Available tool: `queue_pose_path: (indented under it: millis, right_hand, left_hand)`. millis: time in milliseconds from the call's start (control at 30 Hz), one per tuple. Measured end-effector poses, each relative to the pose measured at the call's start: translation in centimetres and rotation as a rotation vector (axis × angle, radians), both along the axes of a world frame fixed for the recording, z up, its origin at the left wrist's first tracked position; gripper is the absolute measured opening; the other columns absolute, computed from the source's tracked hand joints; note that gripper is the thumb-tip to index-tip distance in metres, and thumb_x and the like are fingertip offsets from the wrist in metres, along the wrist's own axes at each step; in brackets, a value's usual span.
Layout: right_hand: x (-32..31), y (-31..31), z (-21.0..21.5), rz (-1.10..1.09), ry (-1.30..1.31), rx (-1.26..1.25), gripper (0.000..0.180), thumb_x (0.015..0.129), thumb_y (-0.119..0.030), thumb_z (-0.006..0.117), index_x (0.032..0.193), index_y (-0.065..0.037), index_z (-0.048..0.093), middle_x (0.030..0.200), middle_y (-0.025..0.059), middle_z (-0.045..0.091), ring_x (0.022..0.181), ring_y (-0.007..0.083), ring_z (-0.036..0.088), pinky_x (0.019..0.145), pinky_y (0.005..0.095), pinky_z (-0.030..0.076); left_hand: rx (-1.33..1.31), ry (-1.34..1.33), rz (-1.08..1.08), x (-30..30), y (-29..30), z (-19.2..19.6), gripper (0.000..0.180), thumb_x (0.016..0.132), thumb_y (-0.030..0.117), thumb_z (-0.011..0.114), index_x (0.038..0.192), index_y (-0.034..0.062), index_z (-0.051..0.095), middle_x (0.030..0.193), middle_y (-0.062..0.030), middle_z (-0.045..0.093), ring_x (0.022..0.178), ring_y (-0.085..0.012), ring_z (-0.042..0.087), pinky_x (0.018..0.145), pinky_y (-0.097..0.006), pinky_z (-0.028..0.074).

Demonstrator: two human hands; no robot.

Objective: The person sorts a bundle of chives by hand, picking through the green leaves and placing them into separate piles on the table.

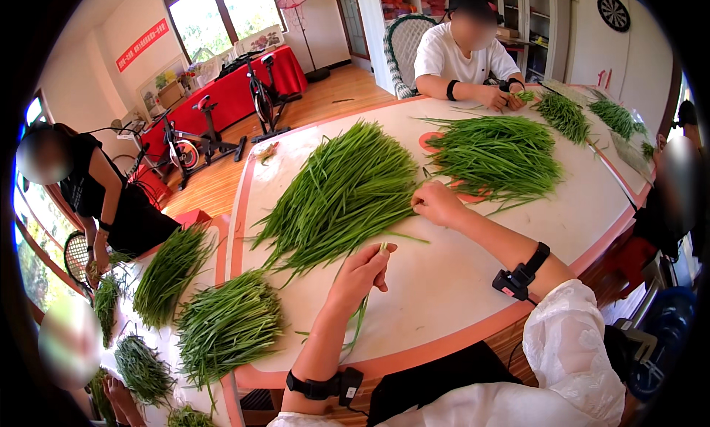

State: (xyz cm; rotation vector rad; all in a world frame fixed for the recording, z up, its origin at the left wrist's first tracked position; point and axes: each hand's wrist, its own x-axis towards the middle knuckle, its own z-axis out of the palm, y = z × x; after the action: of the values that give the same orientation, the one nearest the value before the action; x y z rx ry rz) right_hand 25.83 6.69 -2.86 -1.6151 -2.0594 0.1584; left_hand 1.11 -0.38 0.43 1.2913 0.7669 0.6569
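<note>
Left hand [362, 273] pinches single green stalk [364, 308], lifted clear for inspection; right hand [438, 203] grasps into big chive heap [340, 194] on tabletop [444, 279], drawing more.

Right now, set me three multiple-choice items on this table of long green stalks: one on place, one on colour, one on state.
1. Where does the right hand rest?
A. on the edge of the big fan-shaped green stalk pile
B. on the floor
C. on the dartboard

2. What colour is the pale round table's rim?
A. blue
B. orange-pink
C. black

3. The left hand is
A. empty and flat
B. pinching a thin green stalk
C. out of view

Key: 1 A, fingers touch the pile's right edge; 2 B, the border shows it; 3 B, the stalk hangs from its fingers.
</note>
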Motion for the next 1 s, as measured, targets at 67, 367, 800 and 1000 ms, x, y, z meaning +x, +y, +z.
queue_pose_path:
  millis: [67,367,800,1000]
  right_hand:
    - [0.1,0.0,0.0,-0.006,0.070,-0.008,0.015,0.071,-0.014,0.062,0.081,-0.004,0.067,0.075,0.0133,0.063,0.073,0.0276,0.061,0.067,0.0371,0.048]
    - [-2.2,-6.7,3.8,0.157,0.081,-0.196,0.012,0.072,-0.015,0.061,0.074,-0.003,0.063,0.070,0.0119,0.063,0.066,0.0284,0.060,0.062,0.0365,0.047]
    - [-5.6,-10.3,4.7,0.251,0.292,-0.246,0.014,0.074,-0.014,0.063,0.081,-0.001,0.062,0.070,0.0065,0.063,0.066,0.0162,0.059,0.062,0.0279,0.047]
    - [-5.6,-10.3,5.0,0.203,0.457,-0.351,0.018,0.075,-0.013,0.064,0.086,0.001,0.062,0.070,0.0052,0.063,0.062,0.0090,0.057,0.059,0.0238,0.046]
  left_hand:
    - [-0.001,0.002,0.008,0.0,0.0,0.1,0.029,0.094,0.022,0.044,0.105,-0.0043,0.052,0.065,0.0020,0.041,0.056,-0.0079,0.042,0.054,-0.025,0.044]
    - [0.097,-0.192,0.181,0.0,0.5,-0.8,0.022,0.095,0.018,0.043,0.099,0.0001,0.054,0.084,-0.0045,0.057,0.077,-0.0119,0.057,0.074,-0.028,0.048]
    - [0.430,0.333,-0.078,-0.2,-0.2,-0.4,0.020,0.092,0.016,0.047,0.097,-0.0016,0.056,0.078,-0.0031,0.059,0.074,-0.0100,0.052,0.071,-0.023,0.042]
    - [0.372,0.278,-0.039,0.2,0.1,-0.9,0.023,0.095,0.019,0.043,0.094,-0.0013,0.054,0.077,-0.0023,0.058,0.073,-0.0092,0.053,0.070,-0.024,0.044]
